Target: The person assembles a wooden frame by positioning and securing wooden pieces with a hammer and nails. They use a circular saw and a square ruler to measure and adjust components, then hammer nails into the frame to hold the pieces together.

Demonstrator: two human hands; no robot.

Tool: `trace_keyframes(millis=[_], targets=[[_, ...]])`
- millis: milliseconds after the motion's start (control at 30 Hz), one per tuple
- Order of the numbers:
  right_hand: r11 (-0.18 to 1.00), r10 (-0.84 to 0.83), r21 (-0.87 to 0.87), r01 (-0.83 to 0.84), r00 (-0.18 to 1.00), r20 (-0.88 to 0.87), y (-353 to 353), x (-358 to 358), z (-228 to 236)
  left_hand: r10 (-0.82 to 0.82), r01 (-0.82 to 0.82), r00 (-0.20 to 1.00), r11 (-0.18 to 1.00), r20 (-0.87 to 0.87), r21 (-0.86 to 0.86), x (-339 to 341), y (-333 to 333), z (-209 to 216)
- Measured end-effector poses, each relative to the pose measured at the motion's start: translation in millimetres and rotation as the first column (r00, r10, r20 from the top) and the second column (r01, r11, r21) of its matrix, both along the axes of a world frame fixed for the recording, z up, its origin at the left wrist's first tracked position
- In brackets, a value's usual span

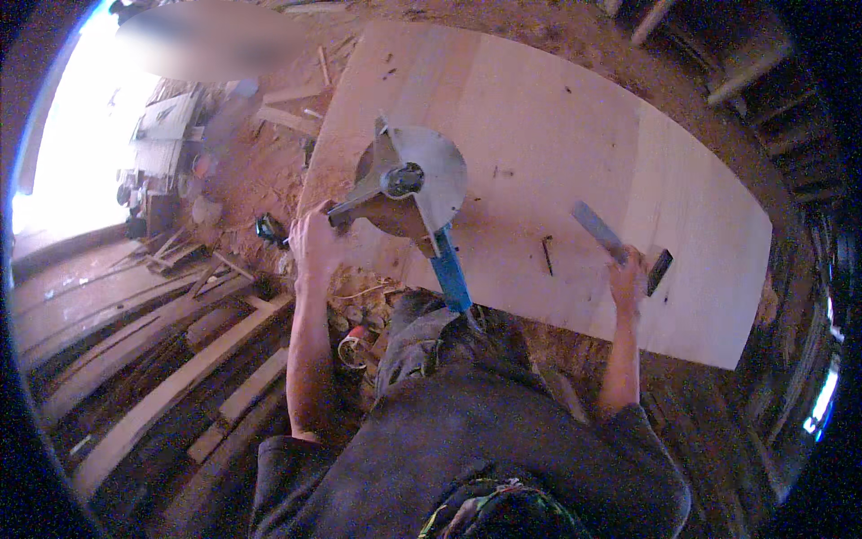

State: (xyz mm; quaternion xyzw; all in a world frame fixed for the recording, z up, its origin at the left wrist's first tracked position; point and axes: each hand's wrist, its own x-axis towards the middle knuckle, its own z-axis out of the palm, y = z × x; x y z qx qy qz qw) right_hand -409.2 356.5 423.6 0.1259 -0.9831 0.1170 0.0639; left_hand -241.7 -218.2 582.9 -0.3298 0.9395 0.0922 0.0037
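My left hand (312, 242) is closed at the outer tip of one arm of a three-armed metal piece (370, 190). That piece has a round hub and sits against a grey disc (440, 162), above the board's left part. A blue bar (452, 278) slants down from the disc toward my lap. Over the board's right part, my right hand (626, 274) grips what looks like a try square (594, 223), its flat grey blade pointing away to the left and its dark stock by my fingers. A thin dark stick (547, 255) lies on the wide pale wooden board (539, 117).
Long planks and offcuts (206, 359) lie on the floor at left, with wood dust around them. A red and white round container (355, 349) stands near my left forearm. Beyond my left hand lies a black object (269, 230). Timber poles (750, 72) are at far right.
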Motion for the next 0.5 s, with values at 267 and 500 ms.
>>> trace_keyframes(millis=[267,500], targets=[[0.997,-0.002,0.073,-0.011,0.985,0.172,71,-19,-12,-0.018,0.012,0.972,1.0,-0.234,-0.027,3,12,-4],[0.993,0.12,-0.052,-0.109,0.865,0.488,50,-37,23,-0.021,0.009,0.972,0.999,-0.234,-0.052,11,1,-27]])
